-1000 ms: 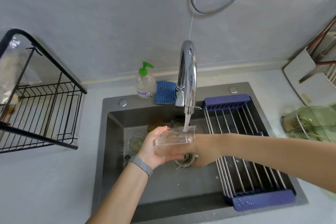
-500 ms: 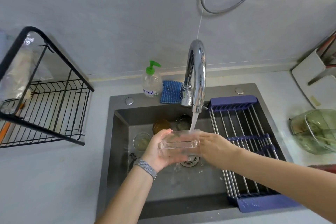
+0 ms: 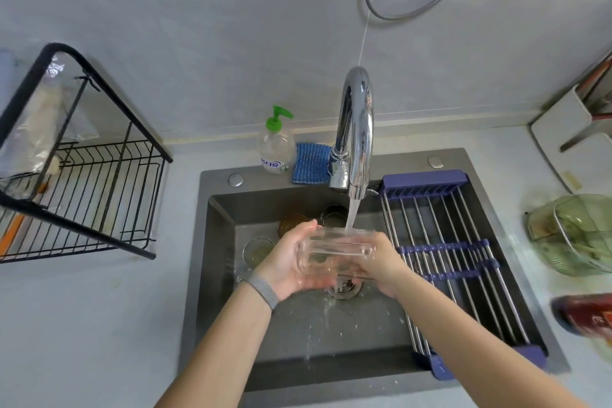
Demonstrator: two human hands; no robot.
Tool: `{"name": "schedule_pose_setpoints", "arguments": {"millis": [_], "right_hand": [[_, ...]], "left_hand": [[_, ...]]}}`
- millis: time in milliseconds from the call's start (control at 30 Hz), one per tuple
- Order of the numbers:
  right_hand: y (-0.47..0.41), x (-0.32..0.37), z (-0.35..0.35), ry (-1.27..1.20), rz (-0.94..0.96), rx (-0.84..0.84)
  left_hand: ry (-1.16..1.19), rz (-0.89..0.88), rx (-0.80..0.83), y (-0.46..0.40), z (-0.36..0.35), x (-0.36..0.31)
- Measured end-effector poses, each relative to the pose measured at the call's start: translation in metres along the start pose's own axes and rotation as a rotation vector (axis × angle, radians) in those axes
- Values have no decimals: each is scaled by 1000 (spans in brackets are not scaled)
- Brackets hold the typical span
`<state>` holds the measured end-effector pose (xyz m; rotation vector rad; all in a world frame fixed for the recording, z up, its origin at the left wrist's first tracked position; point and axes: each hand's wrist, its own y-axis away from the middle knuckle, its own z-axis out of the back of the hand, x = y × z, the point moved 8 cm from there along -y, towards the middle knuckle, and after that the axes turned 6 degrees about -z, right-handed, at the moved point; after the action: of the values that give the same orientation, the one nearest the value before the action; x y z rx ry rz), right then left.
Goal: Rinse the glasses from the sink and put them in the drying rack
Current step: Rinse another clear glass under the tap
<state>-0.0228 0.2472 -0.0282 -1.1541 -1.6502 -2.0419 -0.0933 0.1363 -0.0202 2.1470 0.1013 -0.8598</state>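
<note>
A clear glass [image 3: 334,250] lies sideways between my two hands over the dark sink [image 3: 218,275], under the water running from the chrome tap [image 3: 356,129]. My left hand [image 3: 288,262] cups its left end. My right hand [image 3: 385,262] grips its right end. Three more glasses stand at the back of the basin: a clear one [image 3: 257,250], an amber one [image 3: 291,222] and a dark one [image 3: 332,215]. The black wire drying rack [image 3: 86,195] stands on the counter to the left.
A blue roll-up rack [image 3: 453,248] covers the sink's right side. A soap bottle [image 3: 276,146] and a blue sponge [image 3: 311,162] sit behind the basin. A green glass lidded dish [image 3: 576,235] and a red package [image 3: 589,315] are on the right counter.
The glass stays in both hands under the stream, turned slightly. The view has shifted a little to the left and down.
</note>
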Motion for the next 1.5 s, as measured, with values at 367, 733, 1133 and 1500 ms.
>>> {"name": "schedule_pose_setpoints", "arguments": {"millis": [367,733,1133,1500], "right_hand": [[-1,-5,-4,121,-60,-63],[-7,9,7,235,70,146],[-17,0,8,218,100,261],[2,-12,-10,-268,-198,352]], "left_hand": [[-362,-450,-206,-6,7,-16],[147,71,-142,-19,8,35],[137,51,-46,-19,0,21],[-204,-257,-127,-13,10,-9]]}}
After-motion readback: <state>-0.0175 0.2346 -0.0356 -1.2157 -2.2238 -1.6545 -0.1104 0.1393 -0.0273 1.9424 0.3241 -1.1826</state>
